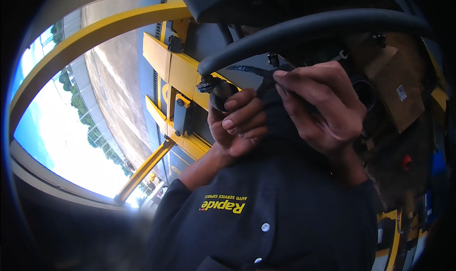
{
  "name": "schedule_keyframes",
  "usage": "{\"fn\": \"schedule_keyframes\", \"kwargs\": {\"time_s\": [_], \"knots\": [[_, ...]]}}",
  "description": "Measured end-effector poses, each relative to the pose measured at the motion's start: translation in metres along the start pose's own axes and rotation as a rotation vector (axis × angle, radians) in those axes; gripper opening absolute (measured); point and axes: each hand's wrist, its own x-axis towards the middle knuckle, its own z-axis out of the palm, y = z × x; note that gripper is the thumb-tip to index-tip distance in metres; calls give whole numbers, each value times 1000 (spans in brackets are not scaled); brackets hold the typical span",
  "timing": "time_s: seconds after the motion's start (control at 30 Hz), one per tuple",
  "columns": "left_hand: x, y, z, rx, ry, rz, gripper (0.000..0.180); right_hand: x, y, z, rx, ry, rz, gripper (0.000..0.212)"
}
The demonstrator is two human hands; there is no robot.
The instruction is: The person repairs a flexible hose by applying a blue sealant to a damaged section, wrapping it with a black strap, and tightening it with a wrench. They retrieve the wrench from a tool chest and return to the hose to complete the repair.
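Observation:
My left hand (241,121) is closed round a short dark cylindrical part (222,93), its upper end coated in glossy black material. The part is tilted up, just below the end of a thick dark curved bar (304,32). Between the thumb and fingertips of my right hand (327,97) is the end of a thin, glossy black strip (248,70). The strip extends left toward the cylinder, with a visible gap between them. I cannot tell what the strip is made of. My right fingertips hide its near end.
Yellow lift ramps (156,57) and a yellow beam (95,31) stand at left. A wrench (340,56) lies beyond my right hand, with an opened cardboard box (403,93) at right. Nearby is a small red object (407,162). Dark vehicle parts (266,2) hang overhead.

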Motion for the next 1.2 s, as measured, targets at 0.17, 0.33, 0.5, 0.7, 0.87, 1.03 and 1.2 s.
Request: {"fn": "schedule_keyframes", "kwargs": {"time_s": [0.17,0.33,0.5,0.7,0.87,1.03,1.2], "knots": [[2,-9,-1,-38,-8,51,27,-2,9,5,121,-16,44,32],[4,-18,-2,-48,-11,130,26,2,9,6,167,-30,57,33],[2,-25,-1,-46,13,223,29,4,8,4,182,-47,-5,37],[-12,-8,-16,115,99,215,31,7,-3,4,128,18,-133,37],[-12,-42,6,-224,359,518,30,12,-19,1,45,92,-176,34],[5,-24,-6,-103,-14,219,23,6,-1,-6,89,-16,-89,37],[8,-23,-7,-101,-76,178,18,3,11,6,211,-62,59,35]]}}
